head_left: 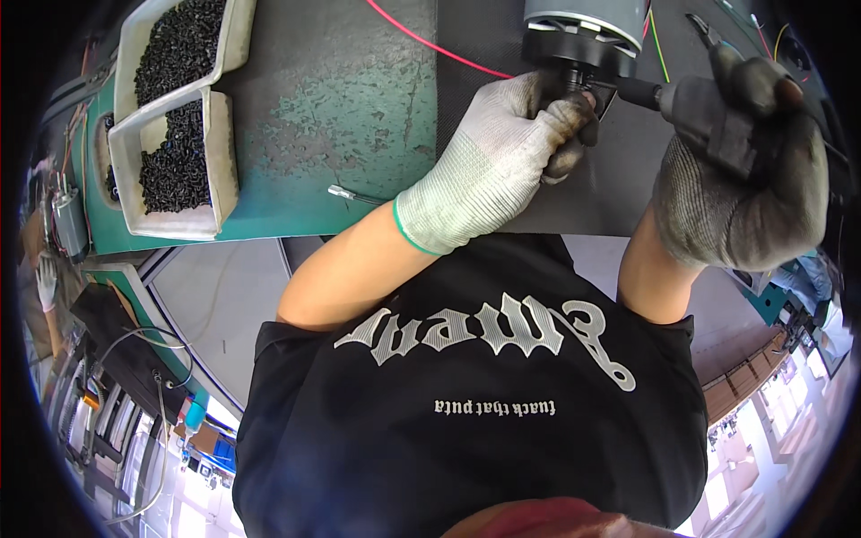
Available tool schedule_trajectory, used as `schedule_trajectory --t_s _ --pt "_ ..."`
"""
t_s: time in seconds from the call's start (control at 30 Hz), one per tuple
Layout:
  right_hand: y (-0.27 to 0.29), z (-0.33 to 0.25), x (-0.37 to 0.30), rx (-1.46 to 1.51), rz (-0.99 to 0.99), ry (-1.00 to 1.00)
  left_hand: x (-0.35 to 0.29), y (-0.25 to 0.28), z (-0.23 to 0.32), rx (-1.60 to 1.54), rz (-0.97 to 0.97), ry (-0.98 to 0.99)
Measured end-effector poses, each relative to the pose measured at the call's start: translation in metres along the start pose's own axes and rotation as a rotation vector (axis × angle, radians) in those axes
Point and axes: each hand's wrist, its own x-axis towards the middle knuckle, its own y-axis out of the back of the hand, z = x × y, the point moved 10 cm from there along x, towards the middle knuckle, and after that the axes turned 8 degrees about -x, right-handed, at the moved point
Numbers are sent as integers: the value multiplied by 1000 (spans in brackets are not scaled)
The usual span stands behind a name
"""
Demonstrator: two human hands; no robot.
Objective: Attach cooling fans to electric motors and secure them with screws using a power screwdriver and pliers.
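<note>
Fastening step looks under way: left hand, in a pale knit glove with dirty fingertips, is curled shut around the black base of a grey cylindrical motor at the top edge of the bench, fingers pinching a small dark bracket just under it. Right hand, in a dark grey glove, is wrapped tight around a black power screwdriver held sideways, its bit end touching the bracket area. Whether a screw sits on the bit, cannot tell. Next move likely needs the bit kept square to the hole and the motor held steady so it doesn't twist. Surface: dark mat over a worn green bench, red wire crossing it, a small metal pin lying loose. Two beige trays of black screws stand far left. Factory floor and racks below, blurred.
</note>
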Motion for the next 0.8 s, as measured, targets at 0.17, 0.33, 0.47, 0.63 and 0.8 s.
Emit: schedule_trajectory --t_s 0.17,0.33,0.47,0.63,0.8 --pt "25 -4 12 -233 144 -1 2 -3 0 -54 -11 -6" --pt "7 -26 14 -680 125 236 -1 4 2 -56 -14 18" --pt "56 -42 17 -417 347 244 -6 -11 20 471 199 -56" --pt "76 -84 13 -618 157 319 -8 -14 20 672 289 -161" --pt "165 -156 37 -900 536 446 -13 -20 48 1166 348 -571"
